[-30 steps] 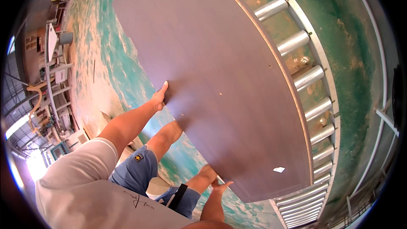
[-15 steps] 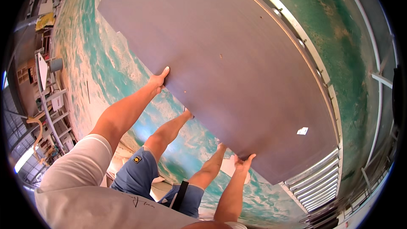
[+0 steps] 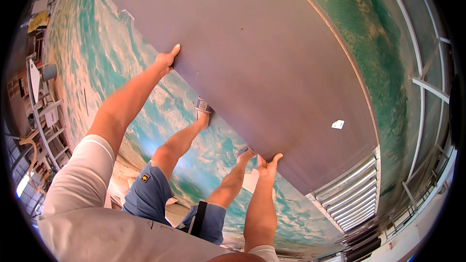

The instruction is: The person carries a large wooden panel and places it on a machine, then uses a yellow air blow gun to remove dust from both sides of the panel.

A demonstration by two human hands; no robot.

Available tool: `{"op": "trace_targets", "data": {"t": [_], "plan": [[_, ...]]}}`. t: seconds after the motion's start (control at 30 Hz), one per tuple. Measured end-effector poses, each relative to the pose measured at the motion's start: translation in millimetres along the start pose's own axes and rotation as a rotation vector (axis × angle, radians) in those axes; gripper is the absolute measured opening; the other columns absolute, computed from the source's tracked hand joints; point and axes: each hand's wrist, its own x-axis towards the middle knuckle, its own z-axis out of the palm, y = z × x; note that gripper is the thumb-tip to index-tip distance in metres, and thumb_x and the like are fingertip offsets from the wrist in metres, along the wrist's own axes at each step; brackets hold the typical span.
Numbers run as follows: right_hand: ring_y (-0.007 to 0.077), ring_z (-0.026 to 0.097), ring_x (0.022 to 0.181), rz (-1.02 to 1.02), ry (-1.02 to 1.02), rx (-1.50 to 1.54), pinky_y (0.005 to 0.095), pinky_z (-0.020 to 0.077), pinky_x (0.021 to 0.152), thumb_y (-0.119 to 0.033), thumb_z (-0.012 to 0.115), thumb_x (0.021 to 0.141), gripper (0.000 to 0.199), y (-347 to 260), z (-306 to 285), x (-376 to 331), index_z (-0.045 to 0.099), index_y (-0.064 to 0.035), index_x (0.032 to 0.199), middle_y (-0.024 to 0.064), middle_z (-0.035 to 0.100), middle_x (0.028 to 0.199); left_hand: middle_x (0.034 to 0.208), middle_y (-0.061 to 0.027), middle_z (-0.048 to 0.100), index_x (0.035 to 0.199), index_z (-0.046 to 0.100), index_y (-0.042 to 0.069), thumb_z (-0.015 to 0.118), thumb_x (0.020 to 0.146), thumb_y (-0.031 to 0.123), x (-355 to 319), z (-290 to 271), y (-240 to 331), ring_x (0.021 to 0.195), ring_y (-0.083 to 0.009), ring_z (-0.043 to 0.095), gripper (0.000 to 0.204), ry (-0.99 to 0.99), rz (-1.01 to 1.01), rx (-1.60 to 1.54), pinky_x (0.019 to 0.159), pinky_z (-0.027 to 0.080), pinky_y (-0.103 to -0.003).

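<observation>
A large flat grey-brown panel [image 3: 262, 77] spans the view, with a pale strip along its far edge and a small white label [image 3: 338, 124] near its right end. My left hand [image 3: 167, 59] grips the near edge toward the left, thumb on top and fingers hidden beneath. Further right along that same edge is my right hand [image 3: 268, 166], closed on the panel with its thumb over the top face. Both arms reach out nearly straight. Under the panel's right end lies a roller conveyor [image 3: 353, 198], its metal rollers partly covered.
A green, worn floor [image 3: 182, 92] runs under my feet and beyond the panel. Metal shelving [image 3: 46, 121] with boards and boxes stands at the left. A metal frame [image 3: 431, 89] rises at the far right. A white piece [image 3: 251, 181] lies by my right foot.
Both hands and the panel have moved away from me and slightly left in view. The panel now covers the conveyor's far rail, and more of my feet shows.
</observation>
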Motion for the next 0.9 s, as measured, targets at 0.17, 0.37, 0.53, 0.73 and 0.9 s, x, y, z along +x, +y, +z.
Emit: {"op": "trace_targets", "data": {"t": [0.17,0.37,0.53,0.73,0.9], "plan": [[0.0310,0.053,0.135,-0.046,-0.084,0.011,0.0520,0.0550,0.106,-0.058,0.065,0.091,0.082,-0.8,-3.5,2.4,0.040,-0.0115,0.153,0.0061,0.048,0.155,0.118,-0.0206,0.070,0.125,0.058,-0.015,0.084,0.083,0.054,-13.5,0.4,20.3,0.091,-0.0281,0.073,0.085,-0.058,-0.038,-0.061,0.071,0.061,-0.045],[0.0300,0.056,0.132,-0.028,-0.029,-0.145,0.0449,0.0513,0.110,-0.058,0.065,0.095,0.081,5.3,-63.4,3.7,0.043,0.0001,0.148,0.0140,0.055,0.148,0.092,-0.0238,0.074,0.097,0.072,-0.006,0.069,0.086,0.062,-72.7,8.2,-41.2,0.084,-0.0371,0.073,0.070,-0.055,0.195,0.694,0.074,0.058,-0.047],[0.0275,0.068,0.113,0.014,-0.216,-0.436,0.0403,0.0583,0.091,-0.041,0.062,0.103,0.067,85.4,-187.9,-157.6,0.040,-0.0005,0.151,0.0179,0.059,0.140,0.101,-0.0248,0.074,0.104,0.075,-0.001,0.066,0.087,0.058,-267.0,-23.2,-186.7,0.092,-0.0377,0.073,0.062,-0.565,0.636,1.152,0.083,0.056,-0.046],[0.0215,0.074,0.094,-0.292,-0.231,-0.926,0.0340,0.0589,0.074,-0.032,0.068,0.100,0.046,123.5,-376.9,-332.3,0.061,-0.0012,0.134,0.0140,0.073,0.106,0.115,-0.0091,0.076,0.123,0.074,0.008,0.063,0.095,0.060,-513.2,-40.5,-189.5,0.109,-0.0191,0.070,0.059,-1.283,0.241,1.321,0.094,0.055,-0.038],[0.0186,0.073,0.087,-0.279,0.143,-0.260,0.0313,0.0565,0.072,-0.031,0.071,0.099,0.047,173.1,-564.9,-418.2,0.064,0.0030,0.130,0.0145,0.075,0.103,0.096,-0.0108,0.078,0.113,0.076,0.005,0.056,0.096,0.055,-537.6,7.9,-193.3,0.095,-0.0209,0.073,0.057,-1.109,0.713,1.894,0.083,0.058,-0.036]]}}
